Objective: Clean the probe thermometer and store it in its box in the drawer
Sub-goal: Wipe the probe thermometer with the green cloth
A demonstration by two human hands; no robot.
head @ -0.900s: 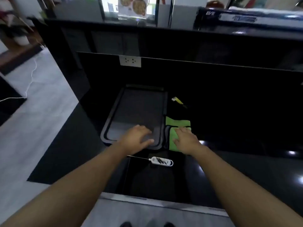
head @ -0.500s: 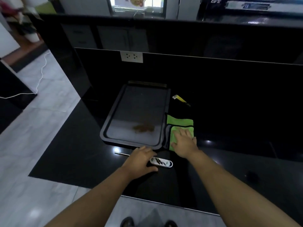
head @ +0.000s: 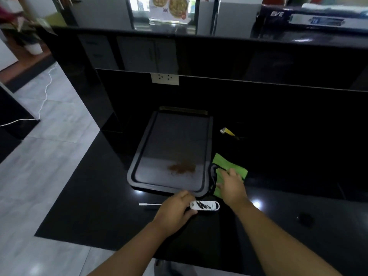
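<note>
Glossy black stone bench (head: pixel 99 206) spreads under my arms, with grey floor tiles to its left. On it lies the white probe thermometer with dark smears (head: pixel 205 205), its thin metal probe pointing left. My left hand (head: pixel 175 212) curls over the spot where probe meets body, fingers (head: pixel 192 212) closing on it. My right hand (head: pixel 231 186) lies flat, fingers spread, on the folded green microfibre cloth (head: pixel 229 166). Just beyond sits a dark rectangular tray (head: pixel 137 166) holding a brown powdery smear (head: pixel 182 168).
</note>
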